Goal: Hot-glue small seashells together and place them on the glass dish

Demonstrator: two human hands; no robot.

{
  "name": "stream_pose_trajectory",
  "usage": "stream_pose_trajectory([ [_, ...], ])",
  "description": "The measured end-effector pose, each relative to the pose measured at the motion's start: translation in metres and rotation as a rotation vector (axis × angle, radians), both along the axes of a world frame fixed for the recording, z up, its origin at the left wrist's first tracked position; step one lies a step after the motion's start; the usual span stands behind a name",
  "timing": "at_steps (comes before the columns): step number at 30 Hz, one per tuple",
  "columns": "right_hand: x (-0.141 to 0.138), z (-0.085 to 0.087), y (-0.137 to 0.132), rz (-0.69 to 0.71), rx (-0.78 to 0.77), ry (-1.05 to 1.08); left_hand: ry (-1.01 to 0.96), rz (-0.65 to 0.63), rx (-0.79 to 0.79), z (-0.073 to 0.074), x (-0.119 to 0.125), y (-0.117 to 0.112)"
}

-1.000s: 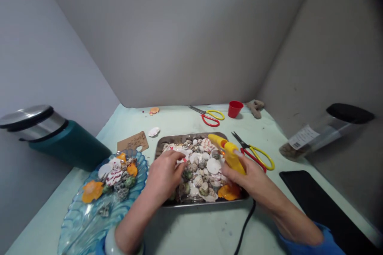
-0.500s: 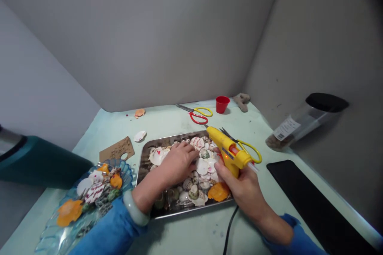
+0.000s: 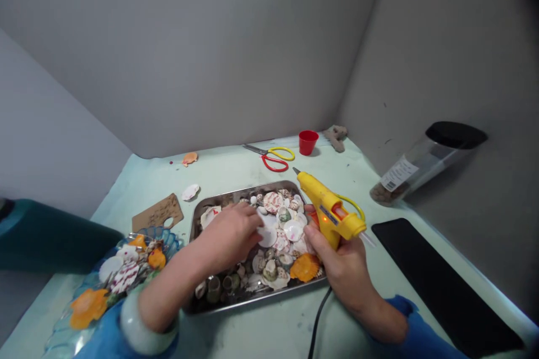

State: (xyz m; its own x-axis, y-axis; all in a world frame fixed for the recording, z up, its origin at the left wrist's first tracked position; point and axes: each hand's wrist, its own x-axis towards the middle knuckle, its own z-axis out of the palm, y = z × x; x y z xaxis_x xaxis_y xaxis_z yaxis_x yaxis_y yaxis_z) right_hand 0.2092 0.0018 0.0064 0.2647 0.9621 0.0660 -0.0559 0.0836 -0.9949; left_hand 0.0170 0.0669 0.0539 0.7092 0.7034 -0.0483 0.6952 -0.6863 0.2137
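Observation:
My left hand (image 3: 238, 231) is over the middle of a metal tray (image 3: 227, 309) of seashells. Its fingers are curled at the edge of a round white shell (image 3: 268, 231), which they appear to pinch; the fingertips are partly hidden. In my right hand (image 3: 347, 269) is a yellow hot glue gun (image 3: 326, 205), gripped by its handle above the tray's right side. The gun's nozzle points up and away to the left, a clear glue stick sticks out of its back, and a small orange light glows on it. An orange shell (image 3: 305, 267) lies below the gun.
A blue glass dish (image 3: 63, 325) of shells and a teal bottle (image 3: 54, 238) stand left. Farther back are a brown board (image 3: 158, 213), a white shell (image 3: 191, 192), scissors (image 3: 275, 164) and a red cup (image 3: 308, 143). Right are a black strip (image 3: 442, 286) and a tilted clear container (image 3: 415, 176).
My left hand has moved a little left, and the round white shell has shifted left with its fingers. The glue gun has moved slightly right, covering most of the nearer scissors.

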Motion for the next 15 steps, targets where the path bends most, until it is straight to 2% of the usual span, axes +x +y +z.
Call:
stream_pose_trajectory([
  [3, 0.000, 0.003, 0.000, 0.015, 0.000, -0.013, -0.034, -0.102, 0.063, -0.010, 0.036, 0.015],
  [7, -0.001, 0.005, 0.000, 0.028, 0.010, -0.033, -0.056, -0.099, 0.093, -0.025, 0.064, 0.029],
  [10, -0.001, 0.005, 0.001, 0.024, 0.003, -0.023, -0.027, -0.101, 0.086, -0.031, 0.061, 0.028],
  [15, 0.000, 0.004, 0.000, -0.011, -0.018, -0.059, 0.056, -0.110, 0.043, -0.032, 0.028, 0.011],
])
